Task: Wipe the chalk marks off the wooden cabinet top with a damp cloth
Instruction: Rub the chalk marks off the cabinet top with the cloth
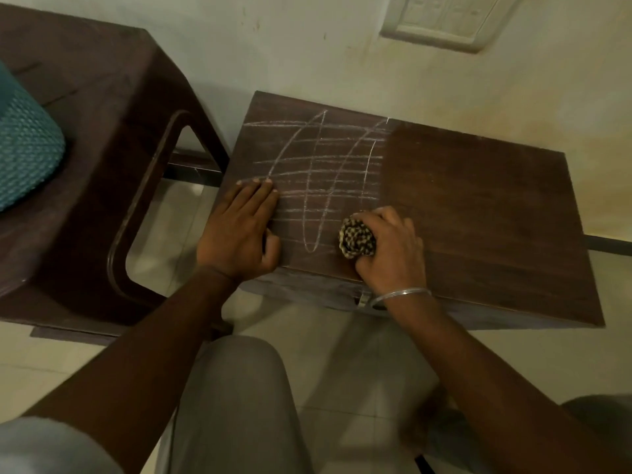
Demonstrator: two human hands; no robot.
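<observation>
Now, fingers of your right hand [390, 249] clench the cloth [357, 239]; chalk marks [314, 162] lie at eleven o'clock, left hand [239, 230] flat at their edge.

The left hand [239, 230] lay flat, fingers straight and together, pointing toward one o'clock. The right hand [393, 248] sat at its three o'clock, fingers curled round a balled cloth [357, 239]; both forearms reached forward.

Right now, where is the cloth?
In the head view, the right hand grips the cloth on the cabinet top, near its front edge, beside the chalk marks.
</observation>
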